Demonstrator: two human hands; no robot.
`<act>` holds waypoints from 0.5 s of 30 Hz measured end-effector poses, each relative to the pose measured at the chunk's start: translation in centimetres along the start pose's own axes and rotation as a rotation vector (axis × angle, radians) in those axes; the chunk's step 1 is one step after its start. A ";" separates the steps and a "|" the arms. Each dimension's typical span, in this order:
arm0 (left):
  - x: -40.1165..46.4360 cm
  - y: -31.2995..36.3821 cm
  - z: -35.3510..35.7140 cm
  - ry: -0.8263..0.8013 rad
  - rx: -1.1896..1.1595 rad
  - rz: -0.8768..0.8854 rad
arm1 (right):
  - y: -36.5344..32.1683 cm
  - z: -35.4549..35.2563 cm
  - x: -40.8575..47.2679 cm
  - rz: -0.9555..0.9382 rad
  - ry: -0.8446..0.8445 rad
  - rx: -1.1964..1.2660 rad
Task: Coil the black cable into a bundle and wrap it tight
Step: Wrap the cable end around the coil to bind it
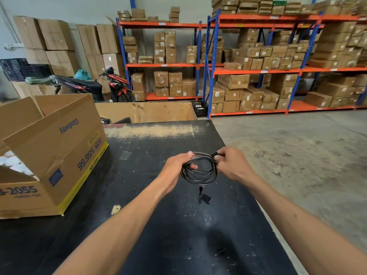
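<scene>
The black cable (200, 180) hangs as a coil of several loops above the black table (158, 235). My left hand (175, 167) grips the coil's left side, thumb on top and a finger through the loops. My right hand (231, 164) holds the right side and pinches a black connector end (215, 154) at the top of the coil. A short tail with a small black plug (206, 198) dangles below the coil, close to the table surface.
A large open cardboard box (55, 155) with white items inside stands on the table's left. A paper scrap (115, 209) and a tape patch (124, 155) lie on the table. The table's right edge drops to concrete floor (297, 155). Shelves of boxes stand behind.
</scene>
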State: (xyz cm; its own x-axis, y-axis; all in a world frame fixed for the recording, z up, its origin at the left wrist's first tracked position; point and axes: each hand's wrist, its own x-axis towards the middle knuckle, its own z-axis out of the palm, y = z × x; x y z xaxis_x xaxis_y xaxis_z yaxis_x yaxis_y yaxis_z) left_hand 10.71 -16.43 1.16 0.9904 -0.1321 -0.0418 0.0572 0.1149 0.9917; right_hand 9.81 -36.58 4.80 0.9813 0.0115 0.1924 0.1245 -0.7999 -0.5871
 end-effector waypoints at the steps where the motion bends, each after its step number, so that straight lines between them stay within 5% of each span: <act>1: -0.1 -0.2 0.0 -0.005 0.013 0.038 | 0.4 0.0 0.0 0.076 -0.003 0.100; 4: -0.4 -0.1 1.1 0.124 0.078 0.126 | 0.9 0.6 -0.2 0.226 -0.139 0.397; 8: -0.4 0.6 2.0 0.424 0.471 0.255 | 0.3 0.9 -1.0 0.137 -0.250 0.258; 11: -0.5 1.2 2.0 0.340 0.639 0.332 | -0.7 0.8 -1.3 0.027 -0.305 0.337; 15: -0.5 1.4 2.5 0.133 0.218 0.126 | -0.4 1.3 -0.8 -0.019 -0.123 0.297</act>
State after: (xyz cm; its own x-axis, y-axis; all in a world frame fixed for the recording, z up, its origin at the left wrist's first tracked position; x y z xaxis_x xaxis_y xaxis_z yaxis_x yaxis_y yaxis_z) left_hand 9.93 -18.67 2.85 0.9966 0.0015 0.0823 -0.0818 -0.0938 0.9922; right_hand 9.16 -35.45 3.85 0.9865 0.1117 0.1201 0.1631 -0.5887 -0.7917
